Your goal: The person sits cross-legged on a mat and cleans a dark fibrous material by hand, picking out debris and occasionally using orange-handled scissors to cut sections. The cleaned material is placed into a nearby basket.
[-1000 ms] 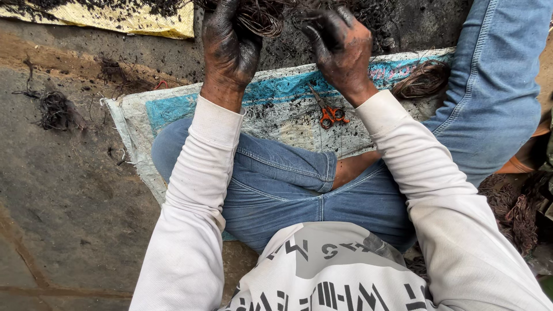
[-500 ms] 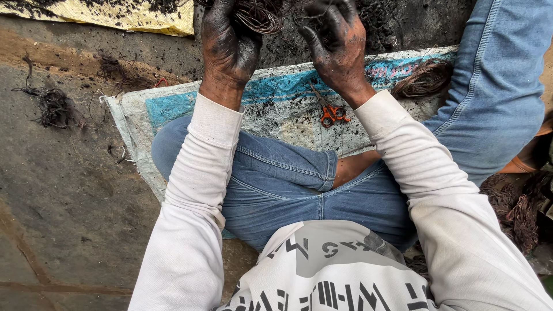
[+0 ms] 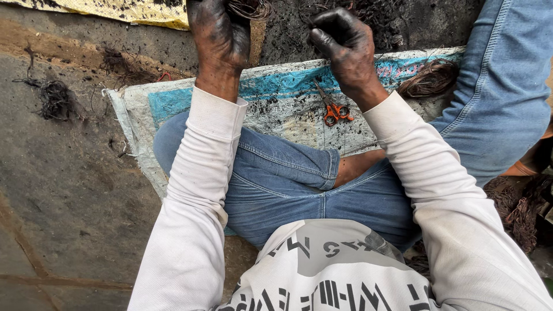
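Overhead, both soot-black hands — left hand, right hand — in tangled wire.

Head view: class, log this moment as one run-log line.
left hand: grips wire tangle | right hand: fist closed, contents unclear | scissors: on woven mat

— What are the hands on?

— The soot-black left hand grips a coil of thin wire at the top edge. The right hand is curled, fingers pinched, perhaps on a strand; too fine to tell.

— And below them?

— Orange scissors lie on a woven sack, a brown wire bundle beside the knee.
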`<act>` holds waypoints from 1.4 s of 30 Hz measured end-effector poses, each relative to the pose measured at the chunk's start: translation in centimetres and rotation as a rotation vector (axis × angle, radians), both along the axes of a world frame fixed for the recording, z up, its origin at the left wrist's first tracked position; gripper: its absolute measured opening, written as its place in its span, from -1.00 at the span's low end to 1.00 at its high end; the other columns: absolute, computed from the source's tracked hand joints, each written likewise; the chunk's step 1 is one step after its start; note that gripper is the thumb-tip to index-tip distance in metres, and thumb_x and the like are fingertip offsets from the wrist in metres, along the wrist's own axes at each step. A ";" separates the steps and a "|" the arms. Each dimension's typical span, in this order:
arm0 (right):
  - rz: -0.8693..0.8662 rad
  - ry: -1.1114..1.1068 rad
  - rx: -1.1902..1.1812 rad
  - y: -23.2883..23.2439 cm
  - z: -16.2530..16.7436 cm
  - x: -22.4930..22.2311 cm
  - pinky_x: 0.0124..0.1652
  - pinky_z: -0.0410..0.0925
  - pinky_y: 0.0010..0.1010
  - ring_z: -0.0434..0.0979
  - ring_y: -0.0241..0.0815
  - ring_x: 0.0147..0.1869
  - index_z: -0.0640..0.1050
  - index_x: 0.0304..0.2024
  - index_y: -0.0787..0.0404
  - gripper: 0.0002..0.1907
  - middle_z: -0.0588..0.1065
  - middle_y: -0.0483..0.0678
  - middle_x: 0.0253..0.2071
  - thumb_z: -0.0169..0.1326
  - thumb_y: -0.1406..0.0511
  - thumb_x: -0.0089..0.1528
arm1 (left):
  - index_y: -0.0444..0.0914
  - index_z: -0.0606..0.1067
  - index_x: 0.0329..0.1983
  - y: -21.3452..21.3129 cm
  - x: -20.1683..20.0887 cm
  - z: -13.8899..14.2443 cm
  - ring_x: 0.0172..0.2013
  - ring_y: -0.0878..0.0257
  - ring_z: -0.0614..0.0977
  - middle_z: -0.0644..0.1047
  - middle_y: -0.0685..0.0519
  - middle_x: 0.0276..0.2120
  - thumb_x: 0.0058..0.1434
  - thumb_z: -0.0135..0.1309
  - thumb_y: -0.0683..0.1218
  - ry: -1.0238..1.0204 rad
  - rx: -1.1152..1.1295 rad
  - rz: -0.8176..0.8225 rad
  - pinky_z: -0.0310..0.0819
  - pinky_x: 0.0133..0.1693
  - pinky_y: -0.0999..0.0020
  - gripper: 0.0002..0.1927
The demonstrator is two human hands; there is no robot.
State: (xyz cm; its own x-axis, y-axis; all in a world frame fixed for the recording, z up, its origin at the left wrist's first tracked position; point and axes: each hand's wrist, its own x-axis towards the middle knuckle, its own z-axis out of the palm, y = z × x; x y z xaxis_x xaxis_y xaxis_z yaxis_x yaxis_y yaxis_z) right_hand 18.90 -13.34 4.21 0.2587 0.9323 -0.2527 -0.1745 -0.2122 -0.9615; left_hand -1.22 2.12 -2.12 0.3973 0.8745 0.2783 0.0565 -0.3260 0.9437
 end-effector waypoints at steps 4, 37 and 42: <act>0.002 0.075 -0.008 -0.1 0.4 0.3 0.07 0.55 -0.35 0.64 -0.22 0.02 0.55 -0.05 0.26 -0.89 0.63 0.00 -0.09 0.21 0.38 0.41 | -0.30 0.55 -0.16 0.5 -0.7 -0.4 -0.24 0.22 0.66 0.59 0.03 -0.26 0.47 0.01 -0.27 -0.569 -0.635 -0.083 0.66 -0.25 0.45 -0.89; 0.153 -0.948 0.382 1.0 3.9 2.1 0.03 0.48 -0.15 0.63 0.09 0.10 0.53 0.11 0.28 -0.79 0.58 0.09 0.03 0.12 0.53 0.44 | -0.19 0.47 0.10 -3.9 3.7 2.9 -0.04 0.10 0.69 0.58 -0.01 -0.07 0.22 0.49 -0.03 0.264 -0.056 -0.234 0.63 -0.02 0.14 -0.50; 0.136 -1.024 0.339 0.8 4.2 2.0 -0.04 0.45 -0.10 0.60 0.13 0.05 0.54 0.10 0.26 -0.72 0.56 0.08 0.01 0.14 0.56 0.37 | -0.22 0.44 0.14 -4.1 3.5 2.3 0.03 0.02 0.61 0.49 -0.09 -0.01 0.17 0.49 -0.02 0.242 -0.002 -0.160 0.59 0.03 0.05 -0.42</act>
State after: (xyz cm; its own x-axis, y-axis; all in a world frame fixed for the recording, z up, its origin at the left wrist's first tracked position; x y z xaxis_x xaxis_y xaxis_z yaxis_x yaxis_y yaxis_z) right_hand 20.91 -12.54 8.40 0.0892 0.9497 0.3003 0.7486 0.1349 -0.6492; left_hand 2.33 -1.97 0.20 0.5848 0.7958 0.1570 0.2284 -0.3473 0.9095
